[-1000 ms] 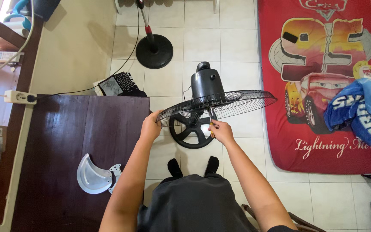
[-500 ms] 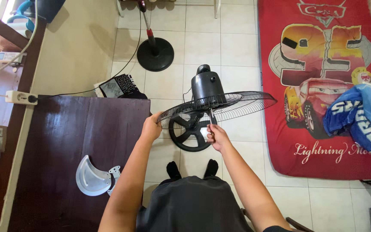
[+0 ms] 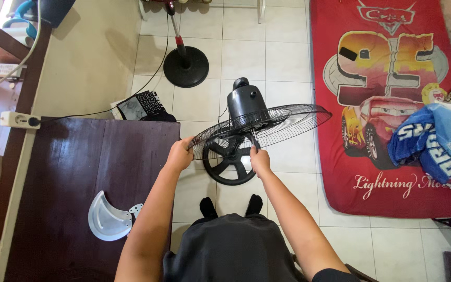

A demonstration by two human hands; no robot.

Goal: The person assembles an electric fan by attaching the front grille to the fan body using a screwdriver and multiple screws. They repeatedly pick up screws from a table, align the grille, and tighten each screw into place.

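A pale tiled floor [image 3: 283, 57] fills the middle of the room. A dark wooden table [image 3: 79, 172] stands at the left, its far right corner close to the fan. A red printed mat [image 3: 392, 193] lies along the right side of the floor, with a blue cloth [image 3: 434, 141] bunched at its right edge.

There is one fan with a black motor housing [image 3: 245, 102], one wire grille [image 3: 288, 122] tilted nearly flat, and one round spoked base [image 3: 228, 162] on the tiles beneath it. A second round base [image 3: 186, 66] with a pole stands farther off on the floor. One silver fan blade [image 3: 108, 222] lies near the table's near right edge. One dark folded bag [image 3: 144, 103] sits on the floor just beyond the table's far edge, and one power strip [image 3: 14, 119] rests at the far left.

The left hand [image 3: 179, 154] is closed on the grille's left rim. The right hand [image 3: 260, 159] is closed around a thin tool [image 3: 253, 139], whose tip reaches up into the grille near the motor housing. The grille lies between the two hands and just beyond them, above the spoked base. Two feet in black socks [image 3: 230, 204] stand on the tiles just in front of that base.
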